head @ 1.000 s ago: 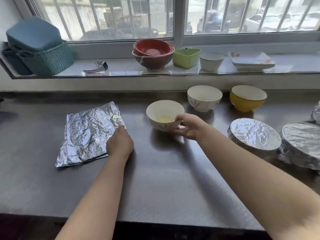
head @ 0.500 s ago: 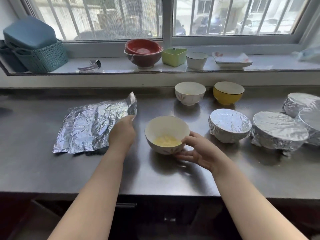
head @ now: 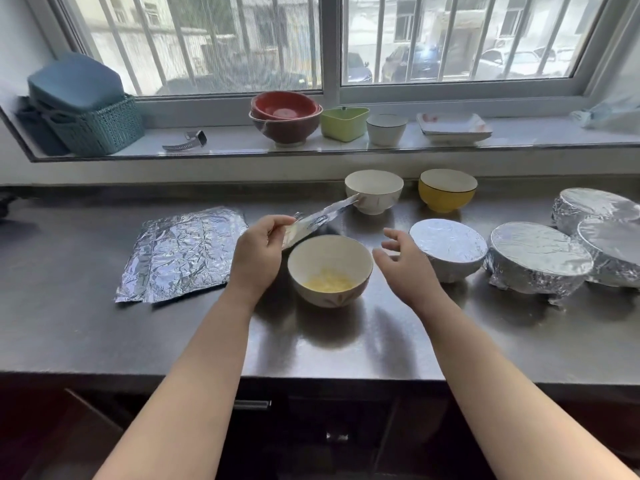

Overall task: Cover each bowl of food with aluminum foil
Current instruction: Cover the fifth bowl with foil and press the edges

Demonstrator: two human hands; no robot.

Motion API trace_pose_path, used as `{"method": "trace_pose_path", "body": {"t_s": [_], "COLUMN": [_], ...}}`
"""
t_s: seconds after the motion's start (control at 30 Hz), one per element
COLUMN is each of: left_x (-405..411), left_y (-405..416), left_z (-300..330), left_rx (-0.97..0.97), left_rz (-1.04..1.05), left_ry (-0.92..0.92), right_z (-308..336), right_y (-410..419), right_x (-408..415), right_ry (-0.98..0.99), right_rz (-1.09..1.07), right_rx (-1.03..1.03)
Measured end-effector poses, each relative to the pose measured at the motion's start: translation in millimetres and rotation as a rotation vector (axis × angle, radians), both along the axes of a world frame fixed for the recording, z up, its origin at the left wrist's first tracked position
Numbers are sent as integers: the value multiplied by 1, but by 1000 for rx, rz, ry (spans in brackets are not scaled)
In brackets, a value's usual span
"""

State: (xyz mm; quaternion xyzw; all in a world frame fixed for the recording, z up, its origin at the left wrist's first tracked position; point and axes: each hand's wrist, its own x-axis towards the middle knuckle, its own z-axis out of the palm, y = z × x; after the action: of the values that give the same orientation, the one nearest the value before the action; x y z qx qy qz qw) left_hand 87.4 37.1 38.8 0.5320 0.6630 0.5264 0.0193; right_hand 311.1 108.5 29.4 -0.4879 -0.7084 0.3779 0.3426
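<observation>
Foil, one loose sheet [head: 320, 218], is pinched at its near end between the thumb and curled fingers of the left hand [head: 258, 249], and slants up and away above the counter [head: 104, 334], its far tip reaching in front of a white bowl [head: 374, 191] at the back. The left forearm comes in from the lower left, wrist raised, with the hand just left of the open bowl [head: 330, 270] that holds yellow food. That bowl stands uncovered on the counter between the two hands. The right hand [head: 403, 263] hovers just right of its rim, fingers spread and loosely bent, gripping nothing, palm turned toward the bowl; its forearm enters from the lower right. A stack of foil sheets [head: 183, 252] lies flat to the left. To the right sit foil-covered bowls [head: 448, 245], side by side. A yellow bowl [head: 446, 190] stands uncovered beside the white one.
</observation>
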Motion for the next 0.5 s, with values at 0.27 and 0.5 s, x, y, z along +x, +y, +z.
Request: {"method": "trace_pose_path", "body": {"t_s": [0.27, 0.5], "left_x": [12, 1], "left_y": [-12, -32], "left_z": [11, 21], "left_rx": [-6, -49], "left_rz": [-134, -260], "left_ry": [-62, -251], "right_z": [25, 40], "right_y": [41, 57], "right_x": [-38, -35], "right_ry": [-333, -578], "right_rz": [163, 188], "right_rx": [417, 659]}}
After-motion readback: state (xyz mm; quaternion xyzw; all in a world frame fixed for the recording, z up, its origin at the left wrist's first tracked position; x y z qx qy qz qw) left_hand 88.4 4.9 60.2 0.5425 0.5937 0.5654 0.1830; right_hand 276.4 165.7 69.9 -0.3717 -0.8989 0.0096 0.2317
